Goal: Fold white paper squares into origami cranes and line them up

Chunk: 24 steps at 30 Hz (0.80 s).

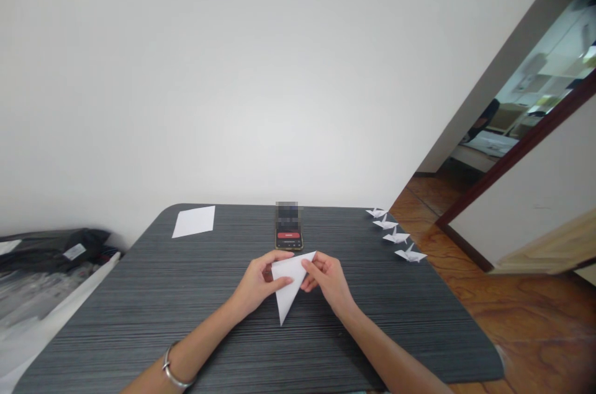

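Note:
A sheet of white paper folded into a triangle [287, 293] is held between both hands above the dark table, one point hanging down toward me. My left hand [261, 279] grips its left side, thumb on top and fingers behind. My right hand [326, 277] pinches the right edge near the upper right corner, its thumb lying on the paper. The fingers behind the paper are partly hidden. Just beyond the hands, a phone [289, 239] lies on the table, part of it blurred out.
White sheets of paper [194, 221] lie at the table's [209, 332] far left. Several folded paper cranes [410, 254] stand in a row along the right edge. A white wall [279, 71] rises behind. Plastic-wrapped bags [41, 295] are at the left; a doorway opens at the right.

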Each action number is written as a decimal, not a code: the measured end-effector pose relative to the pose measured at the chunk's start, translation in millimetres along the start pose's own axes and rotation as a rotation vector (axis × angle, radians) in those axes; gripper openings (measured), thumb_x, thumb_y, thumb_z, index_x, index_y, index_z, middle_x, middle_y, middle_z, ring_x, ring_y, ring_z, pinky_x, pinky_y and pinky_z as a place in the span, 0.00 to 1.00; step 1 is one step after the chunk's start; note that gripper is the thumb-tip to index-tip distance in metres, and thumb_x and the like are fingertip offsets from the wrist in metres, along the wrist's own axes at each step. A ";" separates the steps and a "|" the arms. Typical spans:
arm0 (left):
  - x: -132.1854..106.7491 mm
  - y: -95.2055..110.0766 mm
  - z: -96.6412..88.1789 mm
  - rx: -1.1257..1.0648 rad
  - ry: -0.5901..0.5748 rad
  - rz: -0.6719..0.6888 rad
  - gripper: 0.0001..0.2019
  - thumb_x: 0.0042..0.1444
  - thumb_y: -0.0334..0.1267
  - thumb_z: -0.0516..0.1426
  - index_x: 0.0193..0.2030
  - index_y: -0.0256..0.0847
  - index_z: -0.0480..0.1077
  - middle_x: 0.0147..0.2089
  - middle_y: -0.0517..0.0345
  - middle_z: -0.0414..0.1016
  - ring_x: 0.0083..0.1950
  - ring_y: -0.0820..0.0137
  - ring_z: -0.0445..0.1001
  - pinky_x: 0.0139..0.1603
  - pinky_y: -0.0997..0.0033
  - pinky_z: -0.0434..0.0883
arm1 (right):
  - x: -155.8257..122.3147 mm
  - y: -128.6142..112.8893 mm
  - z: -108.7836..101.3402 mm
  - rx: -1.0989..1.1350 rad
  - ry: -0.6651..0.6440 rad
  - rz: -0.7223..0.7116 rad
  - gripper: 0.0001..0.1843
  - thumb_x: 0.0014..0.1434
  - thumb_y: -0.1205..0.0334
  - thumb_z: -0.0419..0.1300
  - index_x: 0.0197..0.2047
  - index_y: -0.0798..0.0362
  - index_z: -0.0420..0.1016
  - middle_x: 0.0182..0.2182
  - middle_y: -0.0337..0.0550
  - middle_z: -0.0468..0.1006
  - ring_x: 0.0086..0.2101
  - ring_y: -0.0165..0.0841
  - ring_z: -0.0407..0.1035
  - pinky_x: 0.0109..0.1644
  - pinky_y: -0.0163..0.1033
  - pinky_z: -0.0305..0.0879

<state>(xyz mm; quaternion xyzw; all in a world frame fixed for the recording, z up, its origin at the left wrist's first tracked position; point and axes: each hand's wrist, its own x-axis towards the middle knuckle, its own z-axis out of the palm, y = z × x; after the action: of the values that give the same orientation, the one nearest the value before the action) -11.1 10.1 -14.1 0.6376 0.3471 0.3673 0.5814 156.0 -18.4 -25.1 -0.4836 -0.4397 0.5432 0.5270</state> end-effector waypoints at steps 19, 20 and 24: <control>1.6 -6.6 -7.1 0.204 0.077 0.012 0.16 0.43 0.37 0.62 0.41 0.42 0.75 0.42 0.52 0.77 0.40 0.62 0.73 0.40 0.67 0.68 | 1.6 -2.2 -3.2 0.036 0.077 -0.031 0.19 0.44 0.48 0.63 0.29 0.56 0.68 0.20 0.37 0.74 0.17 0.27 0.70 0.16 0.28 0.64; 1.7 -7.6 -7.3 0.200 0.072 0.008 0.16 0.43 0.37 0.62 0.42 0.41 0.74 0.42 0.52 0.77 0.40 0.62 0.73 0.40 0.68 0.68 | 1.7 -1.9 -3.3 0.039 0.082 -0.033 0.19 0.43 0.49 0.63 0.29 0.57 0.68 0.19 0.37 0.73 0.17 0.27 0.69 0.16 0.28 0.64; 1.8 -10.0 -7.3 0.197 0.055 -0.011 0.16 0.43 0.38 0.62 0.42 0.41 0.74 0.43 0.52 0.77 0.39 0.63 0.73 0.38 0.69 0.68 | 1.5 -1.6 -3.2 0.042 0.089 -0.034 0.18 0.44 0.50 0.64 0.28 0.57 0.68 0.18 0.37 0.73 0.16 0.27 0.69 0.16 0.27 0.64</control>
<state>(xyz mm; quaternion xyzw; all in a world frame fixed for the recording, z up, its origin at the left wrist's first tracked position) -16.7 16.0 -23.5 0.6794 0.4009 0.3455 0.5082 159.4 -17.0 -24.1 -0.4886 -0.4123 0.5213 0.5652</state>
